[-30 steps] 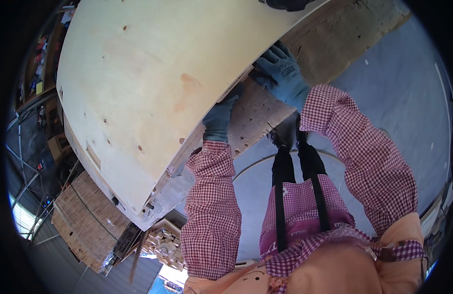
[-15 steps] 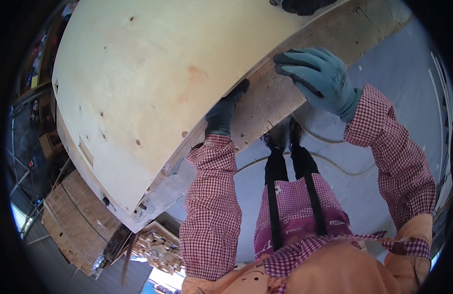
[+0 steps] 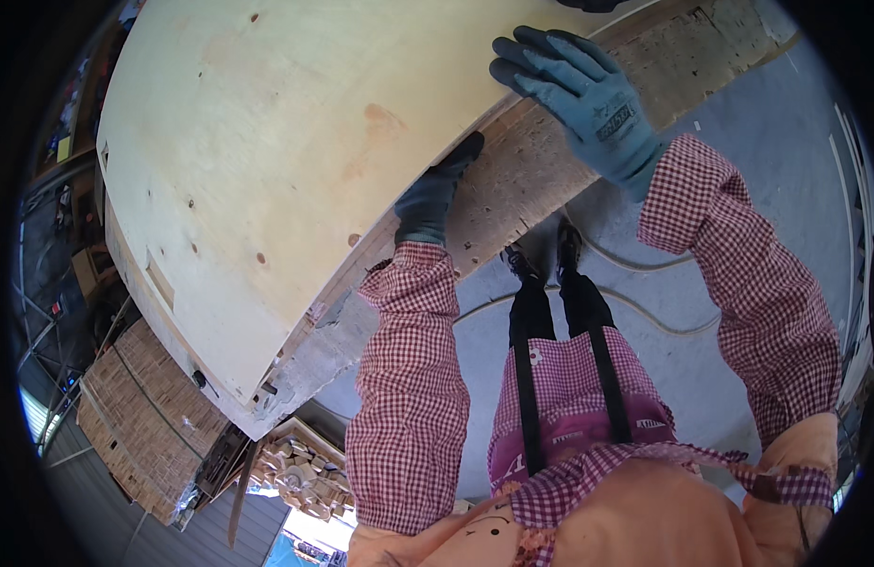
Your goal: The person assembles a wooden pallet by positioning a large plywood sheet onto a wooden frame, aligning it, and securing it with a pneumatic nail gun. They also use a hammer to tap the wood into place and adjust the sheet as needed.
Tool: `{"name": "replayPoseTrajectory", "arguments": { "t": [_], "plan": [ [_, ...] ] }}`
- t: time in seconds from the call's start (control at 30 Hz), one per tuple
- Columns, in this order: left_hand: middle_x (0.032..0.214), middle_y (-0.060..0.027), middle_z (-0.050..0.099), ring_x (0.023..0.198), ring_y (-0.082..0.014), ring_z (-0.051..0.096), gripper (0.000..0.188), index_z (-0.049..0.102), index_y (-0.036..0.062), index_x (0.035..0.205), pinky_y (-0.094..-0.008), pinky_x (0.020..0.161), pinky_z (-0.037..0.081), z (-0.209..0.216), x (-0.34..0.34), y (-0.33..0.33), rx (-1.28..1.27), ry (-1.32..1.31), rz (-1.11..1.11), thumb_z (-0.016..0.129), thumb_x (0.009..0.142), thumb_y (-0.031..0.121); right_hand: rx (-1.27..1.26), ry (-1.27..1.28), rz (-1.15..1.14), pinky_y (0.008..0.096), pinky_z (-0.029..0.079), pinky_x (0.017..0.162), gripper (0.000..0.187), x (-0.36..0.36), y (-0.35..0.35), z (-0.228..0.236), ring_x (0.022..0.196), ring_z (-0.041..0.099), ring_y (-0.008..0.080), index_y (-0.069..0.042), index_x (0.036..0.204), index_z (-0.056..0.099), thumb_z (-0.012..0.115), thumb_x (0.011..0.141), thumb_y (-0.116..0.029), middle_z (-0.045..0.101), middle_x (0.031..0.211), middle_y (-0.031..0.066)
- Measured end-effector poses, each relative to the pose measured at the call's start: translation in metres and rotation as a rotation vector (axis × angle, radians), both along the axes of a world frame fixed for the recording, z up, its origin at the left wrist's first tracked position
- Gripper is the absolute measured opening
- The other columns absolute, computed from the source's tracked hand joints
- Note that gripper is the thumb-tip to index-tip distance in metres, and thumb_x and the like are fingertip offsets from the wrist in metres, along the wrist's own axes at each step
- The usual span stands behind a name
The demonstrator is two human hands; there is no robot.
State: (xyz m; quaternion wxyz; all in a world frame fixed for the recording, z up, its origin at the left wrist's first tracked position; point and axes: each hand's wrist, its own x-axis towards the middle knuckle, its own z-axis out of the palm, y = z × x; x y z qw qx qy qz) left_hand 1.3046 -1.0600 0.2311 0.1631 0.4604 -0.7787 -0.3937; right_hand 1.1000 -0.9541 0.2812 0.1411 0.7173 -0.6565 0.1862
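A large pale plywood sheet (image 3: 267,151) with several brown knots lies in front of me on a rough wooden base (image 3: 522,175). My left hand (image 3: 428,203), in a dark blue-green glove, is at the sheet's near edge. One dark fingertip points up along that edge; the other fingers are hidden by the sheet, so its grip does not show. My right hand (image 3: 588,104), in a similar teal glove with dark fingertips, is open over the edge farther right. Its fingers stretch leftward above the sheet, holding nothing. I cannot tell whether they touch it.
Below the base, a pale hose (image 3: 645,321) curves across the blue-grey floor (image 3: 739,170) by my feet. A box of wood offcuts (image 3: 305,472) and a brown slatted stack (image 3: 144,416) stand at lower left. A dark object (image 3: 593,4) shows at the top edge.
My right hand has moved up and left to the sheet's edge, and its fingers have spread. The left hand stays at the edge, shifted slightly in view.
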Motion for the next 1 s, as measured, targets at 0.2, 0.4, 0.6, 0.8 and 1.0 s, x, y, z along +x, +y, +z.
{"name": "replayPoseTrajectory", "arguments": {
  "t": [0.2,0.4,0.6,0.8,1.0],
  "plan": [
    [0.116,-0.0138,0.058,0.109,-0.0307,0.053,0.075,0.055,0.0071,0.118,-0.0395,0.093,0.042,-0.005,0.002,-0.001,-0.074,0.041,-0.006,0.069,0.068,0.061,0.194,0.083,-0.130,0.0289,0.021,0.114,0.054,0.005,0.004,-0.008,0.133,0.029,0.0094,-0.030,0.137,0.036,0.050,0.087,-0.015,0.027,0.147,-0.0102],
    [0.114,-0.0137,0.059,0.107,-0.0309,0.054,0.073,0.057,0.0071,0.116,-0.0403,0.092,0.042,0.006,-0.003,0.000,-0.047,-0.010,-0.010,0.068,0.068,0.060,0.222,0.073,-0.150,0.0292,0.020,0.115,0.053,0.002,0.005,-0.006,0.135,0.026,0.0096,-0.030,0.138,0.032,0.048,0.089,-0.018,0.024,0.148,-0.0099],
    [0.112,-0.0138,0.061,0.103,-0.0299,0.056,0.070,0.059,0.0074,0.113,-0.0406,0.090,0.043,0.001,0.001,0.000,-0.016,0.071,-0.001,0.070,0.068,0.059,0.059,-0.029,-0.079,0.0344,0.028,0.111,0.052,0.006,0.002,-0.009,0.132,0.033,0.0145,-0.020,0.130,0.047,0.049,0.080,-0.004,0.038,0.141,-0.0026],
    [0.112,-0.0151,0.060,0.105,-0.0312,0.055,0.069,0.058,0.0042,0.114,-0.0412,0.090,0.043,0.035,-0.005,0.005,0.401,-0.138,0.079,0.077,0.065,0.050,0.117,0.035,-0.093,0.0332,0.026,0.112,0.053,0.002,0.004,-0.006,0.133,0.031,0.0133,-0.022,0.134,0.042,0.048,0.083,-0.009,0.033,0.144,-0.0046],
    [0.111,-0.0205,0.060,0.107,-0.0322,0.055,0.057,0.051,-0.0055,0.117,-0.0397,0.099,0.036,0.066,0.081,0.083,-0.402,-0.036,-0.110,0.074,0.071,0.020,0.295,0.068,-0.147,0.0303,0.021,0.114,0.053,0.000,0.005,0.001,0.134,0.027,0.0112,-0.029,0.139,0.032,0.044,0.089,-0.017,0.023,0.148,-0.0085]
  ]
}}
